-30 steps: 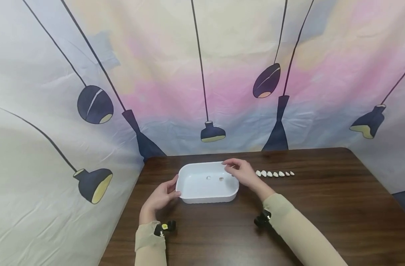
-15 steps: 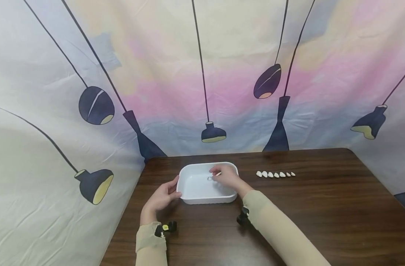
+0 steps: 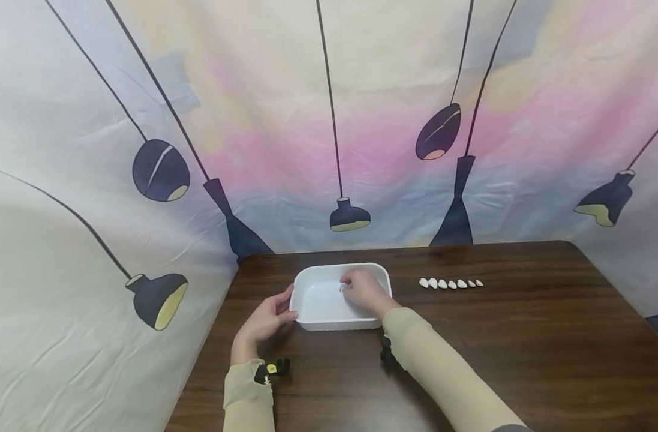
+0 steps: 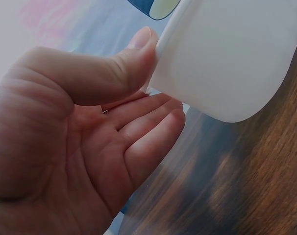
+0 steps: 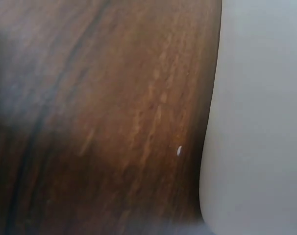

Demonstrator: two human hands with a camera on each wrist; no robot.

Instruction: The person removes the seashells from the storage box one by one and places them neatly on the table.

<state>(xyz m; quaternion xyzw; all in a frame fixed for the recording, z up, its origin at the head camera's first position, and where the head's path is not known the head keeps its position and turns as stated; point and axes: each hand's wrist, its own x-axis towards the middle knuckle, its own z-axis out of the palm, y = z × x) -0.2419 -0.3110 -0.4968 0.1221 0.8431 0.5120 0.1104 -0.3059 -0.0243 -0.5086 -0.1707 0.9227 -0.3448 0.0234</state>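
A white oblong dish with rounded corners stands on the brown table. At its left end my left hand pinches the rim, thumb on the near side and fingers behind; in the left wrist view the thumb presses against the dish wall. My right hand reaches inside the dish, its fingers curled down. At their tips shows a bit of a small pale shell, mostly covered by the fingers. In the right wrist view only the dish's outer wall and the table show, not the hand.
Several small white shells lie in a row on the wooden table, right of the dish. Behind the table hangs a cloth printed with lamps. A tiny white speck lies on the wood beside the dish.
My right hand has moved left from the dish's right rim down into the dish, and its fingertips have come together at the small shell there. The left hand keeps its hold.
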